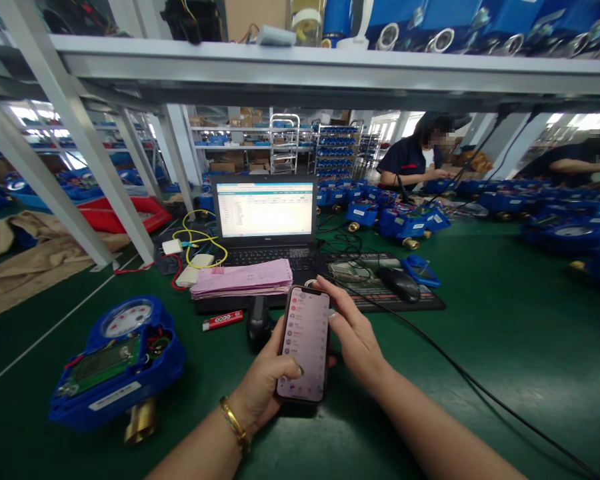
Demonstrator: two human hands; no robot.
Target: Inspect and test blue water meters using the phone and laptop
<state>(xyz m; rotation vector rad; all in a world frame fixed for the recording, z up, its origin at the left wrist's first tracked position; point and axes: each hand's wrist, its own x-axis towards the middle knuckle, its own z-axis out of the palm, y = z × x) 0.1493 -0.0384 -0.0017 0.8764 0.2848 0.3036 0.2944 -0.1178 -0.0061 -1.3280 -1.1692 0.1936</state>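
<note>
A smartphone (307,347) with a lit list on its screen is held upright above the green table. My left hand (263,377) is closed around its left side and lower part, the thumb lying over the screen. At the phone's upper right edge, my right hand (353,333) steadies it with bent fingers; some of those fingers are hidden behind the phone. Just behind it sits a black handheld device (259,325), partly covered. A stack of pink papers (243,279) rests across the front of the open laptop (266,210). A red lighter (223,320) lies in front of the papers.
An opened blue water meter (120,363) with a brass fitting stands at left. Right of the laptop are a black mouse (399,285) on a mat and a long black cable (445,360). Overhead runs a metal shelf (300,67). A co-worker (420,157) sits across, among blue meters.
</note>
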